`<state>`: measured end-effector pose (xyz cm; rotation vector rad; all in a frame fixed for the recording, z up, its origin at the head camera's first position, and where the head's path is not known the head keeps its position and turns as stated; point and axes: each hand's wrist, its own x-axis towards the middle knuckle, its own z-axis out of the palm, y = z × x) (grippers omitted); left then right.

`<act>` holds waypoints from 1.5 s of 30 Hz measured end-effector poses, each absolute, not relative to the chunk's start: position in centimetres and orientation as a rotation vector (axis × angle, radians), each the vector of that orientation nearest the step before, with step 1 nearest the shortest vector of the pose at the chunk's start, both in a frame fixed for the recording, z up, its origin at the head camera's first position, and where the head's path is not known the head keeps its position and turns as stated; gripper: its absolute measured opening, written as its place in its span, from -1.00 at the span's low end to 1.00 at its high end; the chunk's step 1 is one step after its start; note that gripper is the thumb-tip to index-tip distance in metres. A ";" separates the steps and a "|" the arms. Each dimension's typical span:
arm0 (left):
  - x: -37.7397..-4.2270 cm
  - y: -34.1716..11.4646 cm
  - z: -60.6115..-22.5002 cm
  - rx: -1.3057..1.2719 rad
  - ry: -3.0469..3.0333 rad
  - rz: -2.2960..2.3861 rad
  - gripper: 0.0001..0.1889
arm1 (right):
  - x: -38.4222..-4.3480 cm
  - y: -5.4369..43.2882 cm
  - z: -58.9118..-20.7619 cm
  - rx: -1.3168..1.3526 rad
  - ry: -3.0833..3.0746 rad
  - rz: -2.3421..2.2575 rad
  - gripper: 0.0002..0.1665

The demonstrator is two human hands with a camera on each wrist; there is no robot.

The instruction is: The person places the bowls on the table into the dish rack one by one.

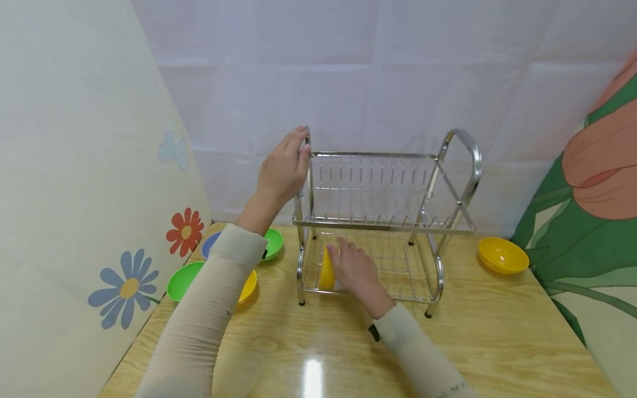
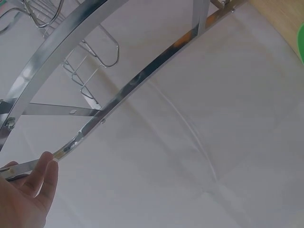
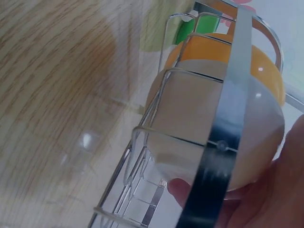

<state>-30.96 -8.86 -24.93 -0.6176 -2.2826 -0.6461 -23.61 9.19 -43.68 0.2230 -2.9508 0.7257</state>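
Note:
A two-tier metal dish rack (image 1: 383, 227) stands on the wooden table. At its upper left, my left hand (image 1: 282, 170) grips the curved side handle, with thumb and fingers around the bar in the left wrist view. My right hand (image 1: 357, 271) reaches into the lower tier and holds a white bowl (image 3: 190, 109) by its edge. The white bowl is tilted on its side, close against a yellow bowl (image 1: 326, 272) standing on edge at the tier's left end. In the head view, the right hand hides most of the white bowl.
Left of the rack sit a green bowl (image 1: 183, 281), a blue bowl (image 1: 211, 244), a second green bowl (image 1: 273, 244) and a yellow bowl (image 1: 249, 286), partly behind the left arm. Another yellow bowl (image 1: 504, 255) lies at the right. White cloth hangs behind the rack.

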 end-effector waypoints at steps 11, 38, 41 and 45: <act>-31.0 -8.9 -25.1 -0.622 -2.259 -0.659 -0.52 | -23.3 11.3 -42.4 0.152 -2.929 0.836 -0.03; -30.8 -8.6 -25.0 -0.620 -2.278 -0.670 -0.52 | -18.9 16.9 -41.1 0.250 -2.814 0.899 -0.20; -30.8 -8.4 -24.9 -0.616 -2.287 -0.666 -0.52 | -18.3 17.7 -40.8 0.265 -2.800 0.867 -0.21; -30.6 -8.1 -24.8 -0.613 -2.288 -0.664 -0.52 | -17.4 18.8 -40.4 0.292 -2.764 0.850 -0.23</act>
